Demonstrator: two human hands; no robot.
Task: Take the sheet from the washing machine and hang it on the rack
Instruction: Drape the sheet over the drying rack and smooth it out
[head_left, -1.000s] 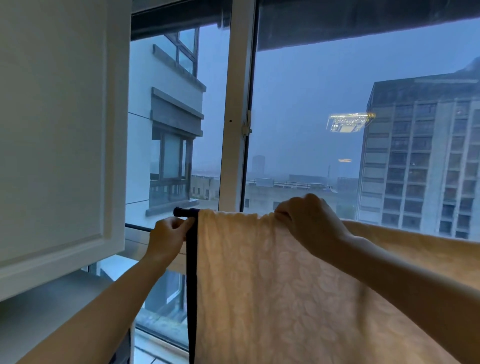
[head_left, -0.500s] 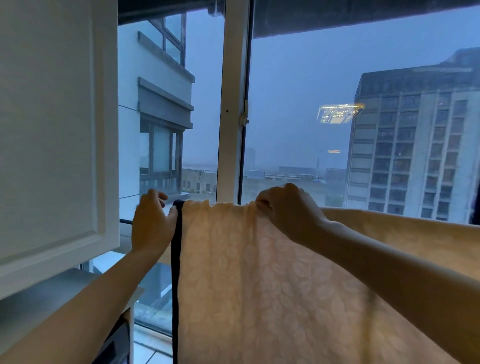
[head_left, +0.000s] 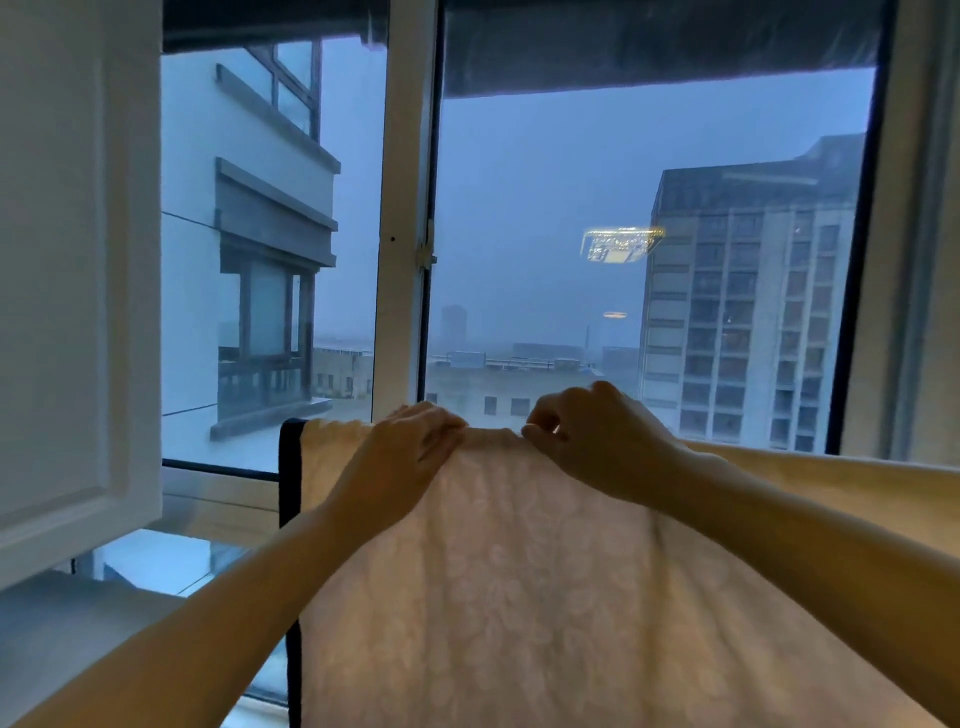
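Left hand (head_left: 400, 460): palm down on the top fold of the sheet (head_left: 519, 597), fingers curled over the fold and bunching a small ridge of cloth at their tips.

Right hand (head_left: 597, 441): just beside the left, apart from it by a short gathered stretch of fold. Thumb and forefinger pinch the cloth at the top edge; the other fingers are bent in above it.

Sheet: pale, with a faint leaf pattern, draped over a support that the cloth hides. It hangs down toward the room and runs on rightward past the frame. A dark band (head_left: 289, 519) lines its left edge; whether it is trim or rack I cannot tell.

Cabinet door (head_left: 78, 291): white, panelled, far left, close to the sheet's left edge.

Window post (head_left: 405, 208): white, upright, behind the left hand.

Lamp reflection (head_left: 621, 244): bright patch on the glass above the right hand.

Tower block (head_left: 748, 312): grey, outside, at right.
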